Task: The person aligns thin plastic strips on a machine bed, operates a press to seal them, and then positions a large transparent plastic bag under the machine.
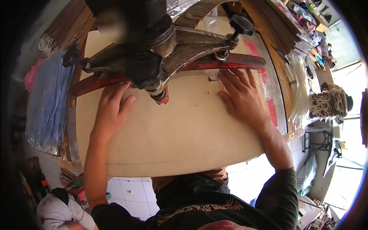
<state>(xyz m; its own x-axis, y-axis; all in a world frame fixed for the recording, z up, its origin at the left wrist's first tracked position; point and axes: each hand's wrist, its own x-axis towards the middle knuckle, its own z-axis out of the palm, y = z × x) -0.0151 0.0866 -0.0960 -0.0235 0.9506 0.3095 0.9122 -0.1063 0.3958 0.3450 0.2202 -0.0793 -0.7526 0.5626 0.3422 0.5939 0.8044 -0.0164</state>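
Pale, smooth and cream-coloured, a rounded work table (172, 142) fills the middle of the view, with white floor tiles showing below its curved front edge. On it the right hand (240, 97) lies flat, palm down, fingers spread a little and stretched forward; it grips nothing, and its fingertips press on a clear plastic bag (224, 76) that lies just under a long red bar (234, 61). The bag is thin and see-through, hard to make out against the table. The left hand (112, 109) also rests flat and open on the table, fingers together and reaching up to the left part of the same red bar, thumb held out toward the middle; whether it touches the plastic cannot be told. The bar is painted red, worn and scuffed, and runs across the table from left to right. Above and between the hands stands a heavy dark metal press (153, 50), rough and greasy, with spreading arms and a black knob (241, 23) at its right end. To the left of the table lies a stack of bluish plastic bags (50, 103); to the right hang bundles of white cords (301, 92) beside a brown patterned roll (327, 103).
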